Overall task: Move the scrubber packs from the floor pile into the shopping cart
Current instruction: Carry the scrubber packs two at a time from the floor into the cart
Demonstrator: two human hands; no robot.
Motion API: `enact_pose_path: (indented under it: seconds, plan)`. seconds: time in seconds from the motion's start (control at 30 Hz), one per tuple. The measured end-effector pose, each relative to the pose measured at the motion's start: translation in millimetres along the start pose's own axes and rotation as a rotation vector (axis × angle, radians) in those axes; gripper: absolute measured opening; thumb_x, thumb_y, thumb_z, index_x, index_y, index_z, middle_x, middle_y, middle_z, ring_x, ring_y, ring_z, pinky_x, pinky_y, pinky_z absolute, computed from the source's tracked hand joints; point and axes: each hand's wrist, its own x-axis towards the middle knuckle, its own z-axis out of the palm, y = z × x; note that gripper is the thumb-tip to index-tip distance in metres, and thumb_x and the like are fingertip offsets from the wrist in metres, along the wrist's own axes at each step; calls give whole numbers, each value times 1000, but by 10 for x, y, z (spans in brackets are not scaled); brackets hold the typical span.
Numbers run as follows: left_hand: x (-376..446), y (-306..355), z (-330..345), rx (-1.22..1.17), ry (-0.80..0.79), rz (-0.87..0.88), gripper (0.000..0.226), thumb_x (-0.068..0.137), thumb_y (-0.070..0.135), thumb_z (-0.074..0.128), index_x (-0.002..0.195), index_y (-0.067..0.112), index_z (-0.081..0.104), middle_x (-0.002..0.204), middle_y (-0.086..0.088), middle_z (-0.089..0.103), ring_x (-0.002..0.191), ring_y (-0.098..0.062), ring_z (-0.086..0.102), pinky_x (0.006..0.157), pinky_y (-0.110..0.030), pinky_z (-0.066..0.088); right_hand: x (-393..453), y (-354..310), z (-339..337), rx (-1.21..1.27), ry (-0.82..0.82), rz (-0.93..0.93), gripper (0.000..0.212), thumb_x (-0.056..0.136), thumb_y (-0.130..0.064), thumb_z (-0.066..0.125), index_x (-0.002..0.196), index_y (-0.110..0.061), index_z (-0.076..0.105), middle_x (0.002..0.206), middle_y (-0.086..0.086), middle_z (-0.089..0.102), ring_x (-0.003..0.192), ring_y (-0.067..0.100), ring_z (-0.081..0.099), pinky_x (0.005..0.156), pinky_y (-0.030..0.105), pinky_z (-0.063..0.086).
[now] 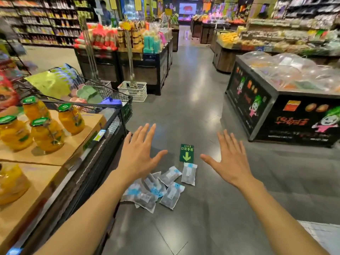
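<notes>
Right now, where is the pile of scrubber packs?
In the head view, the scrubber packs lie on the grey floor low at centre, just below the green exit sticker, between the open hands.

The single head-worn wide-angle camera is looking forward and down a supermarket aisle from standing height. It is taking in the grey tiled floor ahead, with both outstretched bare arms entering from the bottom edge and a black shelf unit running close along the left.

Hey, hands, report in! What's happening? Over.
Left hand, right hand open, empty. Scrubber packs piled on floor. Shopping cart left. Nothing blocking.
</notes>
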Motion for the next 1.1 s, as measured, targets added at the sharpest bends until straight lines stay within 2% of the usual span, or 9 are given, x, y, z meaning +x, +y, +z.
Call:
enact_pose_path:
  seconds: [0.17,0.37,0.57,0.77,0.93,1.1]
  plan:
    - [795,-124,327,-9,-34,15,98,87,83,19,165,24,16,169,-6,26,156,-26,26,124,-54,24,828,129,119,0,-23,13,111,81,-90,25,165,-26,-8,174,2,-11,160,21,-11,127,42,-8]
    - [1675,-381,787,-27,-84,20,98,88,83,20,165,24,14,170,-7,25,155,-26,26,125,-53,22,1792,174,416,33,-44,26,121,69,-99,7,165,-27,-8,174,1,-11,161,21,-9,128,43,-7]
    - [2703,-688,1452,-51,-142,45,96,90,80,26,165,21,19,168,-9,30,153,-29,32,123,-53,25,2802,221,776,43,-90,79,119,69,-96,12,166,-28,-6,175,1,-5,161,20,-6,129,43,-5]
    - [3574,-973,2200,-25,-232,129,96,90,82,22,164,20,20,167,-11,31,152,-31,34,122,-56,27,3682,437,1238,6,-160,105,118,74,-97,16,166,-26,-2,175,2,-5,161,21,-5,129,43,-4]
    - [3941,-1192,2982,-7,-309,130,94,92,80,24,163,18,23,164,-13,36,149,-33,38,120,-58,32,4216,724,1953,-19,-226,97,118,73,-96,13,166,-24,-2,175,3,-3,161,21,-4,130,45,-4]
    - [3941,-1371,4270,-32,-336,96,95,91,80,25,164,18,20,163,-12,38,149,-32,39,121,-56,31,4433,1089,3241,11,-281,98,119,72,-93,17,166,-22,3,175,3,1,161,20,-1,129,42,-3]
